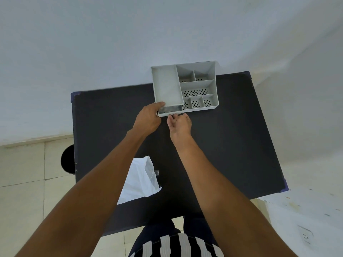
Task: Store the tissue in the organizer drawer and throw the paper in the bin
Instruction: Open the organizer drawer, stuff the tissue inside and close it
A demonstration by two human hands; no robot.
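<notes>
A grey organizer [196, 84] with several open compartments stands at the table's far edge against the wall. Its drawer [169, 110] at the front left is pulled out a little, and something grey shows inside. My left hand [148, 117] grips the organizer's front left corner. My right hand [179, 124] is just in front of the drawer, its fingertips pinched on the drawer's front edge. A white crumpled sheet [141, 179], tissue or paper, lies near the table's front left, partly hidden by my left forearm. A black bin [67, 159] stands on the floor left of the table.
The dark table [232, 136] is pushed against a pale wall. Tiled floor lies to the left and in front of it. A white surface with a wall socket [305, 236] is at the lower right.
</notes>
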